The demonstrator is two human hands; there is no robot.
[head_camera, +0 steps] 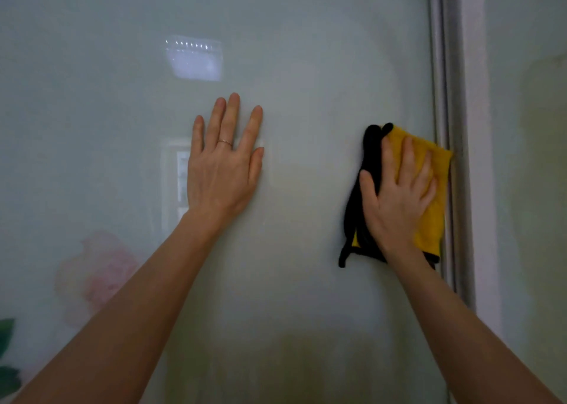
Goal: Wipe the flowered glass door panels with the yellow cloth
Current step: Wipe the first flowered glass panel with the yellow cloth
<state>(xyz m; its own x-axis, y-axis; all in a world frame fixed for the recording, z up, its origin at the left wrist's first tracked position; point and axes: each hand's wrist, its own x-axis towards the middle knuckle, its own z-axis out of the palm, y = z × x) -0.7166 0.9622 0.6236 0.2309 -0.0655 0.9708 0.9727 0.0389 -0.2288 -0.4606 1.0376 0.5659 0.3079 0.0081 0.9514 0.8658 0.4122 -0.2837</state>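
Against glass door panel (306, 97): right hand (395, 195) flat, pressing yellow cloth (435, 189); left hand (224, 170) flat, bare.

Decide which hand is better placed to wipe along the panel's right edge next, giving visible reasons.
Right. The right hand presses the yellow cloth on the glass panel beside the frame; the left hand rests bare on the panel, farther left.

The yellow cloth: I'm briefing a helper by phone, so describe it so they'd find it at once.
On the pale glass door panel, look to the grey frame at its right edge. Right beside it the right hand presses a cloth flat against the glass. It alone is bright yellow with a black side; the left hand lies bare.
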